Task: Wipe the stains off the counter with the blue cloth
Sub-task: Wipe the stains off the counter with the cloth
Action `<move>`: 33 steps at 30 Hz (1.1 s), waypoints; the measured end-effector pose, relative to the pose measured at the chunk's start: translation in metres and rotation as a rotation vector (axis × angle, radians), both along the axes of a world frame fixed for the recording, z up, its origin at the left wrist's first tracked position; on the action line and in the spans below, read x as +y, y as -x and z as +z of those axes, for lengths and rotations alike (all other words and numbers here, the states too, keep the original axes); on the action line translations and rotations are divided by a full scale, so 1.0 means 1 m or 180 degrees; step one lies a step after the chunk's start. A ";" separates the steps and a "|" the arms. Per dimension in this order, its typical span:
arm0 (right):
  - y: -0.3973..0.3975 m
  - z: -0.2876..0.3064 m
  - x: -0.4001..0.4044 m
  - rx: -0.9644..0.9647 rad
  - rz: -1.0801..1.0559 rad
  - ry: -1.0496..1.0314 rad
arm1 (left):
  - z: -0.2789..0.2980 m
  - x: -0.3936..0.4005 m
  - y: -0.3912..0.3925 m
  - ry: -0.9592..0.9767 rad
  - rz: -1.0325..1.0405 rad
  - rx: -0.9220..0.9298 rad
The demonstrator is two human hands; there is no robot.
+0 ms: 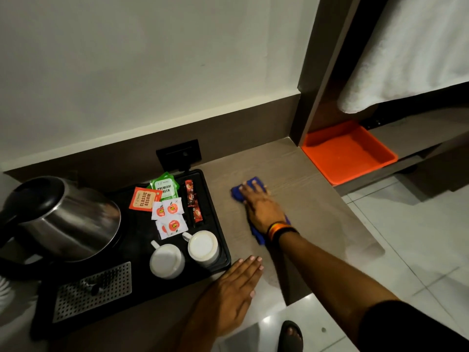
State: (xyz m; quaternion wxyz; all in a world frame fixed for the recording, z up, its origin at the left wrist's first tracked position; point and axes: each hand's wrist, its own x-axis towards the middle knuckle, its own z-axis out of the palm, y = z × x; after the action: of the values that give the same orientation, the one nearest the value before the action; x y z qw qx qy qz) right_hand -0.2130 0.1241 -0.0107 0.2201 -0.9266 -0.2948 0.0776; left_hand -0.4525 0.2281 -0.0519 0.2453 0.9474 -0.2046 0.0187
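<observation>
The blue cloth (pixel 237 193) lies flat on the wood-grain counter (pixel 299 179), mostly hidden under my right hand (pixel 261 207), which presses down on it with fingers spread toward the wall. Blue edges show past the fingertips and beside the wrist. My left hand (pixel 234 288) rests flat on the counter near its front edge, fingers together, holding nothing. A faint damp sheen marks the counter to the right of the cloth; I cannot make out distinct stains.
A black tray (pixel 218 199) to the left holds a steel kettle (pixel 66 217), tea sachets (pixel 165 196) and two white cups (pixel 203 246). A wall socket (pixel 179 154) sits behind it. An orange tray (pixel 347 153) lies at the back right under a hanging white towel (pixel 406 54). Tiled floor lies beyond the counter edge.
</observation>
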 end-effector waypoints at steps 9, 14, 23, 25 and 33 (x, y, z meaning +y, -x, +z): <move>0.025 -0.009 -0.152 0.0031 -0.0539 -0.0051 | 0.004 -0.003 0.003 -0.0300 0.0056 0.0048; -0.016 0.000 -0.064 0.0111 -0.0919 -0.0140 | 0.003 -0.001 0.001 0.0137 0.0037 0.0032; 0.057 -0.010 -0.181 0.0056 -0.0701 -0.0086 | 0.008 -0.002 0.001 0.0028 0.0025 0.0107; 0.019 0.000 -0.190 0.0044 -0.1205 -0.0049 | 0.008 -0.003 -0.001 -0.0100 0.0035 0.0102; 0.054 -0.003 -0.125 0.0007 -0.0340 -0.0075 | 0.023 -0.006 -0.002 -0.0242 0.0105 0.0508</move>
State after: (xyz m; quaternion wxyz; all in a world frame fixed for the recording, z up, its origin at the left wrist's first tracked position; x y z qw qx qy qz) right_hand -0.2669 -0.0006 -0.0134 0.2352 -0.9383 -0.2456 0.0633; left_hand -0.4509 0.2222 -0.0290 0.2244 0.9578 -0.1693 -0.0606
